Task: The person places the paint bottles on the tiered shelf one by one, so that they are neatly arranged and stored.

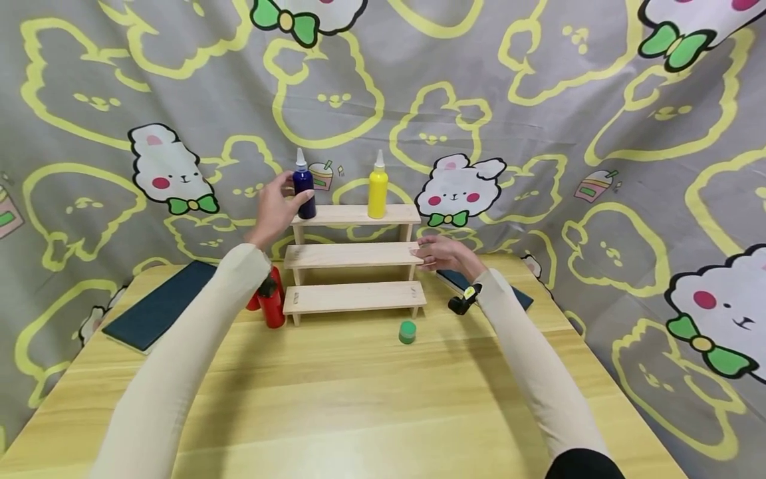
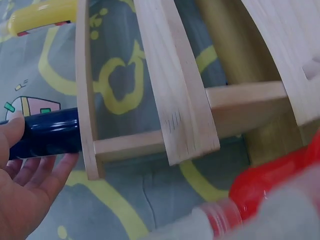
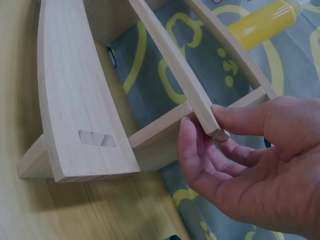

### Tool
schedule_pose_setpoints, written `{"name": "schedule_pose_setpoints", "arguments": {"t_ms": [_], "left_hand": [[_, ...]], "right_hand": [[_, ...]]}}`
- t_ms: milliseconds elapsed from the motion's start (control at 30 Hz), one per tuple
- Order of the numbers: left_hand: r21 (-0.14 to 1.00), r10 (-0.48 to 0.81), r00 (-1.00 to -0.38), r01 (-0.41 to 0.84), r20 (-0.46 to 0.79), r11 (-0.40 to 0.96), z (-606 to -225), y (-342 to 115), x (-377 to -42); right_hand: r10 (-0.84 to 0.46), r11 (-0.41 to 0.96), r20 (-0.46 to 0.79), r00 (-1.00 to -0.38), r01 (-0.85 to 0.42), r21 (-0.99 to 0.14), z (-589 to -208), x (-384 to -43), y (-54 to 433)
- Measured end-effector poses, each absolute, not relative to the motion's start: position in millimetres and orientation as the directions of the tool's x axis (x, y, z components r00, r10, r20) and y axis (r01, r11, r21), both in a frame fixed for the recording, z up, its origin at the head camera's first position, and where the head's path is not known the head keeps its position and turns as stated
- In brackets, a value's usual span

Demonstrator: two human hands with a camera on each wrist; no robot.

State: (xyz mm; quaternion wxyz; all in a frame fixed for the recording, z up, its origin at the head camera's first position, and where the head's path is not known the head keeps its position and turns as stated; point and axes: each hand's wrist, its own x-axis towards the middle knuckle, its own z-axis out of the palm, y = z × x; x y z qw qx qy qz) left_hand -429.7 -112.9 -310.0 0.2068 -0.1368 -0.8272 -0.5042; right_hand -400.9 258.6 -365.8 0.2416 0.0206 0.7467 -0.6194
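At the left end of the top step of a three-tier wooden shelf, my left hand grips a dark blue squeeze bottle with a white pointed nozzle. The left wrist view shows the thumb on one side of that bottle and the fingers along the other, its base right at the top board. A yellow squeeze bottle stands upright farther right on the same step. My right hand holds the right end of the middle board, thumb above and fingers curled underneath.
Red bottles are beside the shelf's left legs, partly behind my sleeve. A small green-lidded jar sits in front of the shelf's right end. Dark flat panels lie left and right on the table. A patterned curtain hangs close behind.
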Motion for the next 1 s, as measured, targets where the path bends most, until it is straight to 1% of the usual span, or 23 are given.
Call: {"name": "schedule_pose_setpoints", "arguments": {"t_ms": [233,367,567,733,1000], "left_hand": [[0.795,0.077,-0.882,0.454,0.465,0.402,-313.7,-87.2,-432.0],[0.803,0.135,-0.883,0.466,0.450,0.371,-311.1,-70.4,-432.4],[0.795,0.207,-0.882,0.471,0.423,0.382,-309.8,-51.8,-437.0],[0.786,0.223,-0.875,0.483,0.429,0.387,-311.4,-45.2,-441.0],[0.785,0.224,-0.874,0.486,0.432,0.384,-311.2,-40.8,-440.3]], "right_hand": [[-0.260,0.243,-0.381,-0.887,0.322,-0.915,-370.1,-398.7,258.1],[-0.264,0.245,-0.378,-0.887,0.318,-0.916,-370.7,-400.1,257.2],[-0.261,0.258,-0.371,-0.891,0.305,-0.916,-369.1,-401.1,256.9],[-0.294,0.264,-0.351,-0.889,0.278,-0.924,-367.9,-402.1,257.5],[-0.326,0.272,-0.362,-0.873,0.280,-0.921,-364.0,-402.6,259.8]]}}
